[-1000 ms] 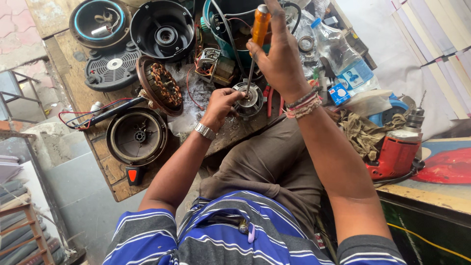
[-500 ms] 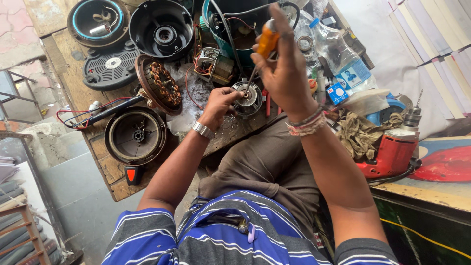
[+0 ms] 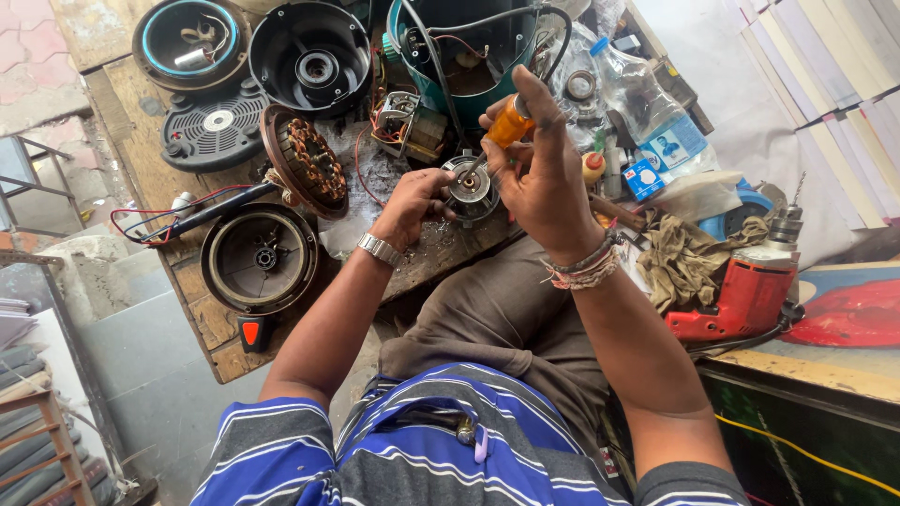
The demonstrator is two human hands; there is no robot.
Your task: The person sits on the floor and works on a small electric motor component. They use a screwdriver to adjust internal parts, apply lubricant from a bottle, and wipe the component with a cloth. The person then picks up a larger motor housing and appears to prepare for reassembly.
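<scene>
A: What are the two hands doing?
B: The right hand (image 3: 544, 178) is wrapped around one orange-handled screwdriver (image 3: 495, 139), its tip down on a small round metal part (image 3: 471, 186) at upper centre. The left hand (image 3: 412, 201) pinches that part's left edge, fingers closed on it.

A: How much is on the bench (image 3: 202, 323)?
B: Upper left, two round black housings (image 3: 312, 56) side by side, one grille disc (image 3: 211, 126) under them, one copper-wound stator (image 3: 302, 159) on edge, and one round cover (image 3: 260, 258) lower left.

A: And on the right?
B: One teal casing (image 3: 464, 52) at top centre, one plastic bottle (image 3: 647, 112) beside it, one red drill (image 3: 745, 290) at right, a rag (image 3: 689, 258) touching it.
</scene>
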